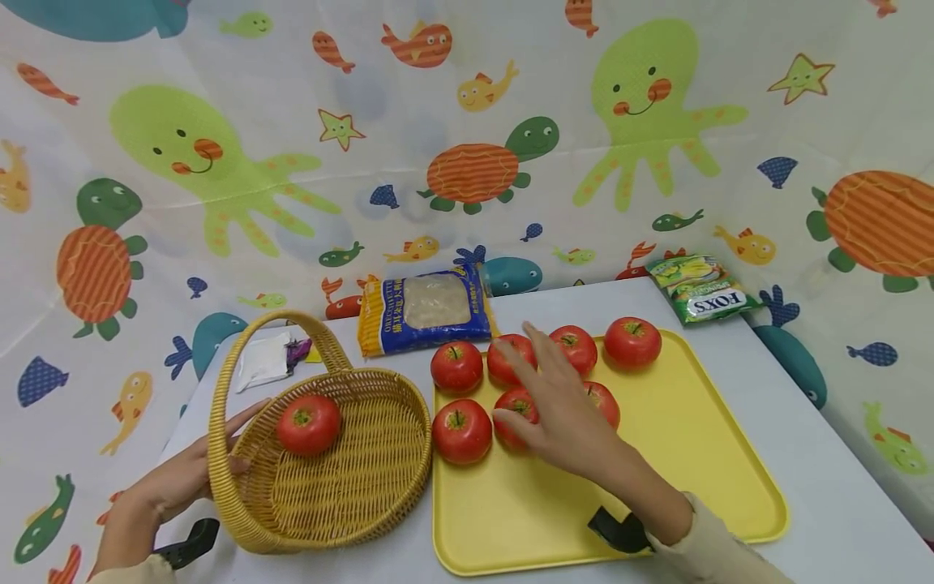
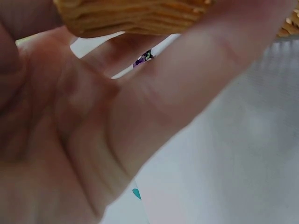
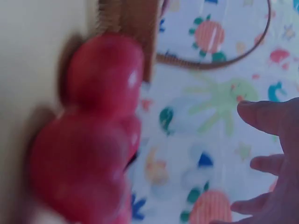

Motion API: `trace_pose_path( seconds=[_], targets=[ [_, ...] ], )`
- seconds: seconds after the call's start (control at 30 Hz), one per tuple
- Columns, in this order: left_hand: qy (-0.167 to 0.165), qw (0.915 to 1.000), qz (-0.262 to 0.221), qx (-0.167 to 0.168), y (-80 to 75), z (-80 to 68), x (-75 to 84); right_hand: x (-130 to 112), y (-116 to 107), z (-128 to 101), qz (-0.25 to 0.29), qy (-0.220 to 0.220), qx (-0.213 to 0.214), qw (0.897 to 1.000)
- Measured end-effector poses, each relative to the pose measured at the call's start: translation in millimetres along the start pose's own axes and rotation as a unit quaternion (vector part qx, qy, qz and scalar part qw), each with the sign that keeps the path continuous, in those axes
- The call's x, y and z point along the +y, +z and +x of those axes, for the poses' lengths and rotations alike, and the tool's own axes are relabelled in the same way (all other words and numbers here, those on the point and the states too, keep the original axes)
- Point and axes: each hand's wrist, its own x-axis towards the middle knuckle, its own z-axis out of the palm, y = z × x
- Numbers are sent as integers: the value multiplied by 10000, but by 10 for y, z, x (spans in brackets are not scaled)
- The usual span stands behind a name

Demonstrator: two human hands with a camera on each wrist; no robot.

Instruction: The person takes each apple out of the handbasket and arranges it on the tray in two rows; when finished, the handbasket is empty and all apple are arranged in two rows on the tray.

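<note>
A wicker basket with a tall arched handle stands on the left, one red apple inside it. My left hand grips the basket's left rim beside the handle; close up in the left wrist view, the woven edge crosses over the fingers. Several red apples sit in two rows on a yellow tray. Over them is my right hand, fingers spread and nothing held, partly hiding some apples. The right wrist view shows that hand apart from the blurred apples.
Behind the basket lie a blue pasta bag and a white packet. A green Fox's bag lies at the back right corner. A cartoon-printed curtain hangs behind the white table.
</note>
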Motion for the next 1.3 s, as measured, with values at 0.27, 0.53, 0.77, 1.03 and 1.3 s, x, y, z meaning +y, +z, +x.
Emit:
trace_pose_path(
  seconds=[0.27,0.53,0.77,1.03,1.3],
  targets=[
    [138,9998,-69,-144,-5,-3,10,-729,470,510,299,-961,-1275,9867],
    [128,9999,-60,-91,17,-8,7,-1238,959,982,-211,-1201,-2699,9551],
    [32,9999,-84,-56,23,-13,9,-1428,1313,1309,-662,-742,-3186,9427],
    [127,9996,-119,-235,-9,-4,-18,-1418,1545,1431,-975,-366,-3473,9320],
    [79,9999,-95,-112,-25,17,-54,-1408,1642,1466,-1117,-702,-3611,9232]
  ],
)
